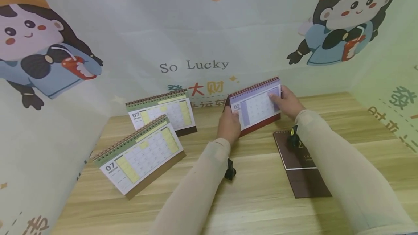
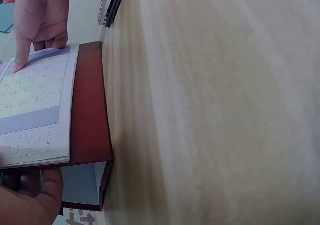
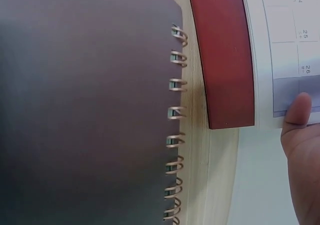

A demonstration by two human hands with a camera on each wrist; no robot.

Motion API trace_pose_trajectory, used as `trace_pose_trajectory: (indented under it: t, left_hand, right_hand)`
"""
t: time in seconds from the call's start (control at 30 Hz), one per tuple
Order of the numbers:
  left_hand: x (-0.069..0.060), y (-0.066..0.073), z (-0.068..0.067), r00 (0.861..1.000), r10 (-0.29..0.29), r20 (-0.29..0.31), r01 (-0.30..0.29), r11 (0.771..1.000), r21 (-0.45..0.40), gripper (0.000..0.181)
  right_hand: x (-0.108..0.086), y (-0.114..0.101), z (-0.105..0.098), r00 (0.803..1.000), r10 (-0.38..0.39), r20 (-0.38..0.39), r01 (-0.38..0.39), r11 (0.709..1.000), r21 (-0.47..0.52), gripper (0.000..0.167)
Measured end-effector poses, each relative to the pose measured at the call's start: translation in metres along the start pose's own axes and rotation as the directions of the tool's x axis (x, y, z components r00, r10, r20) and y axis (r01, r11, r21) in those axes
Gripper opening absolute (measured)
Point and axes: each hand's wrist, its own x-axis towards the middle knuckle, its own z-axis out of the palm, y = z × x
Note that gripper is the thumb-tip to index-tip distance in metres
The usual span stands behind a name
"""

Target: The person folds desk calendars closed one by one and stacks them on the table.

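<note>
A purple desk calendar point(image 1: 258, 108) with a red base, its page marked 02, is being held by both hands above the far part of the table point(image 1: 254, 198). Its left edge is being pinched by the left hand point(image 1: 228, 123), with fingers being tucked behind the page. Its right edge is being gripped by the right hand point(image 1: 289, 100), the thumb being pressed flat on the page. Whether the base is being supported by the wood cannot be told.

To the left, two green calendars marked 07 are being propped upright, the front one point(image 1: 147, 157) partly covering the rear one point(image 1: 163, 110). A dark brown calendar point(image 1: 295, 153) is lying flat to the right, being partly hidden by the right sleeve point(image 1: 346, 177). The pale wood-grained table is being enclosed by a light backdrop point(image 1: 196, 32), on which cartoon figures and "So Lucky" are being displayed.
</note>
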Motion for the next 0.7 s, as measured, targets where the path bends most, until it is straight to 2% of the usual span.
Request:
trace_pose_trajectory:
  t: [0.7]
  left_hand:
    - [-0.018,0.006,0.005,1.0,-0.019,0.021,0.019,1.0,-0.014,0.028]
  right_hand:
    - [-0.001,0.004,-0.003,1.0,-0.001,0.009,0.001,1.0,0.021,0.056]
